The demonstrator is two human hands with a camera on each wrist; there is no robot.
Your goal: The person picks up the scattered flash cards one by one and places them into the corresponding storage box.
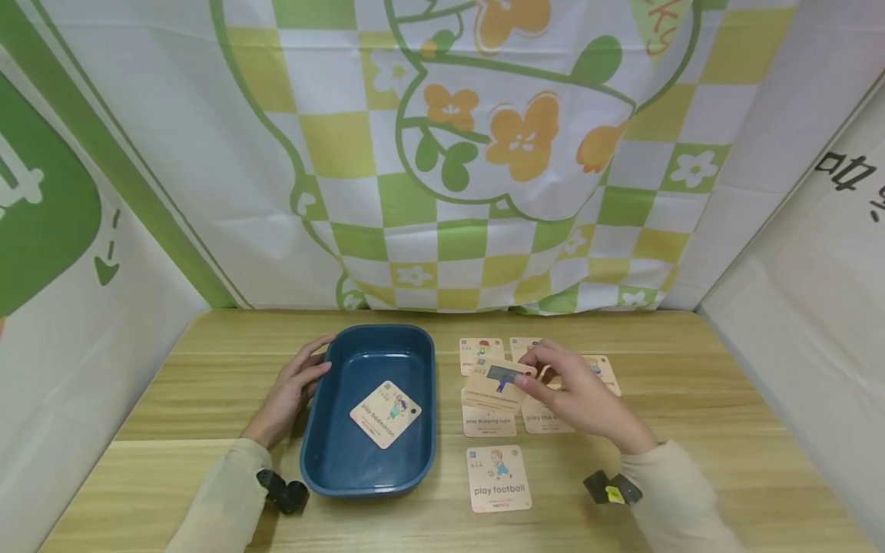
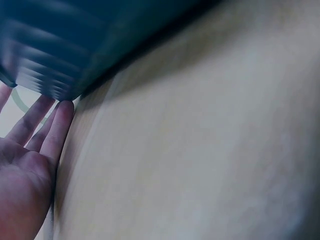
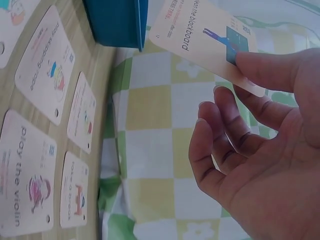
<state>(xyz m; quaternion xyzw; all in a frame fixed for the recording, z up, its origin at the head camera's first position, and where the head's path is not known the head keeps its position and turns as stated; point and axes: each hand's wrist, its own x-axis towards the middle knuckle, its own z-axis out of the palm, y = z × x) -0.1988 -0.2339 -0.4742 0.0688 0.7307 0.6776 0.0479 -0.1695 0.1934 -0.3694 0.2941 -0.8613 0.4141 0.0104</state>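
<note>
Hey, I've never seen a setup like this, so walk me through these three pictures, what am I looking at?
No robot here: you're seeing a person's bare left hand and right hand. The wide picture looks forward and down from a head camera; the other two come from wrist cameras. On the table sits a tray with a badminton card in it; more cards lie to its right. The left hand touches the tray's side. The right hand has a blackboard card pinched in its grip, above the table.

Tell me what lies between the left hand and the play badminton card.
In the head view, the left wall of the blue tray, then its bare floor, separates the left hand from the play badminton card.
</note>
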